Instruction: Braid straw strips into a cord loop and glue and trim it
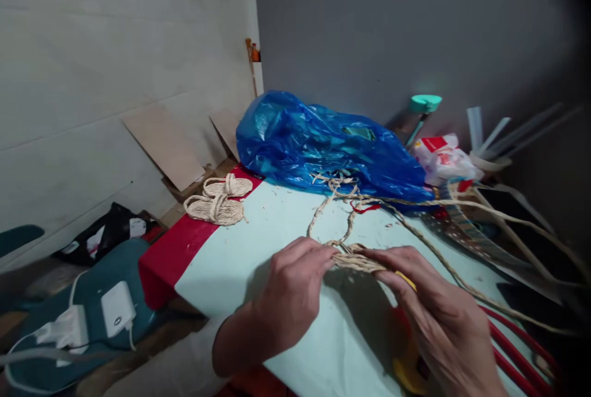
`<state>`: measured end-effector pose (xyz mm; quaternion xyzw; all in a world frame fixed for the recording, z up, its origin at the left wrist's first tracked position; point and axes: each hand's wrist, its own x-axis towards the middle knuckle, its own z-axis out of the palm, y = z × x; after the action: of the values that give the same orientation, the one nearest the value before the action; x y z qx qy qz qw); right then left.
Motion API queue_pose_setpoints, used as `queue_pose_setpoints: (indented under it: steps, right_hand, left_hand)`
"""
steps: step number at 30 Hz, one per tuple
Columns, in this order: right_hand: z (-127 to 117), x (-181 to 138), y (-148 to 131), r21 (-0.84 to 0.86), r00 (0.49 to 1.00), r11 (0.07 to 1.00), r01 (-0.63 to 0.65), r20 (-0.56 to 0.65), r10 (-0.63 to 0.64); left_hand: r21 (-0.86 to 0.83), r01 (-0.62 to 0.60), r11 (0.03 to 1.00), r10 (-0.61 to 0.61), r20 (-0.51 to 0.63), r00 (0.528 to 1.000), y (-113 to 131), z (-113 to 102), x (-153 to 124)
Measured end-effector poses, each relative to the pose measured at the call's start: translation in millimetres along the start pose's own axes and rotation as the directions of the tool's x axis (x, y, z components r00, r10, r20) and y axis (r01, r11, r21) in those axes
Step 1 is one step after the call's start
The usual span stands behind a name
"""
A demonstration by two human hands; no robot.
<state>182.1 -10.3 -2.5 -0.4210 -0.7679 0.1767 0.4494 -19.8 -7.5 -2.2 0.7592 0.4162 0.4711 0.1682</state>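
Observation:
My left hand [289, 298] and my right hand [431, 308] meet over a pale green table [258, 243], both pinching a small woven piece of straw rope [353, 256]. Two rope strands [323, 212] run from the piece away toward a blue plastic bag [323, 144]. Longer strands [484, 212] trail off to the right. A yellow object [406, 280] shows under my right hand's fingers. Two finished small straw sandals [221, 200] lie at the table's far left corner on a red strip [180, 243].
A white packet with red print [443, 157] and a teal-capped bottle [422, 108] stand behind the bag. Red rods [517, 348] lie at the right. Left of the table on the floor are a teal case with white chargers [92, 317], a black bag [108, 231] and cardboard [166, 144].

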Motion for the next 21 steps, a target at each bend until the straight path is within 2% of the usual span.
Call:
queue_pose_setpoints:
  steps: [4, 8, 11, 14, 17, 19, 21]
  right_hand:
    - [-2.7, 1.3, 6.0, -0.080, 0.999, 0.997, 0.018, 0.049, -0.015]
    - [-4.6, -1.2, 14.3, -0.116, 0.993, 0.990, 0.083, 0.095, -0.073]
    - [-4.3, -5.1, 20.4, -0.118, 0.993, 0.992, 0.050, 0.113, -0.037]
    - [-4.4, -6.7, 23.4, -0.139, 0.994, 0.990, -0.031, 0.102, 0.046]
    - [-7.0, -5.9, 25.4, -0.171, 0.988, 0.983, -0.060, 0.131, 0.083]
    - [-9.6, -5.9, 27.8, -0.176, 0.989, 0.981, -0.080, 0.113, 0.100]
    - [-12.1, -6.6, 30.7, -0.188, 0.987, 0.976, -0.114, 0.092, 0.133]
  left_hand:
    - [-0.025, 0.053, 0.998, -0.051, 0.070, 0.996, -1.5, -3.6, -1.6]
    - [-0.027, 0.059, 0.998, -0.059, 0.020, 0.998, -1.8, -6.8, -3.4]
    - [-0.054, 0.075, 0.996, -0.074, 0.009, 0.997, 0.7, -10.7, -2.8]
    - [-0.145, 0.178, 0.973, -0.184, -0.029, 0.982, 1.5, -17.8, 0.2]
    - [-0.247, 0.321, 0.914, -0.370, -0.186, 0.910, -2.9, -25.3, 1.7]
    - [-0.277, 0.363, 0.890, -0.428, -0.230, 0.874, -7.0, -28.8, -0.9]
    - [-0.265, 0.351, 0.898, -0.400, -0.162, 0.902, -9.7, -31.4, -6.7]
